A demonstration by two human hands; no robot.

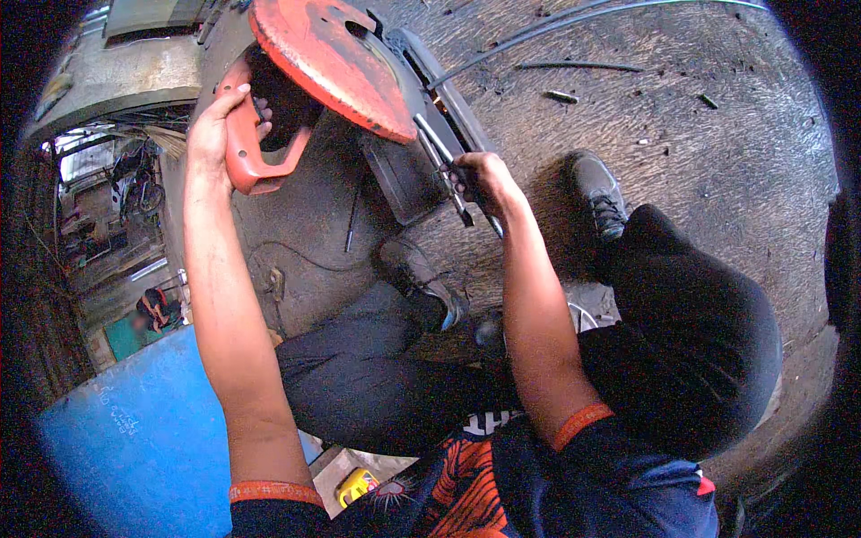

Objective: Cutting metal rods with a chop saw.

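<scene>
An orange chop saw (336, 63), its round blade guard scuffed, stands on the ground at the top centre. My left hand (213, 128) is closed around the saw's orange D-shaped handle (240, 143), fingers curled through the loop. To its right, my right hand (489, 177) grips thin metal bars (432, 142) beside the saw's dark base (395, 179). The hand itself hides where the fingers meet the bars. Part of the cutting disc is covered by the guard.
Long thin rods (547, 33) stretch to the upper right. Short metal offcuts (562, 96) and a dark rod (578, 65) lie on the ground. A blue panel (134, 430) and a yellow tape measure (357, 485) are at lower left. A cable (314, 262) crosses near my shoe; another person (154, 309) is farther left.
</scene>
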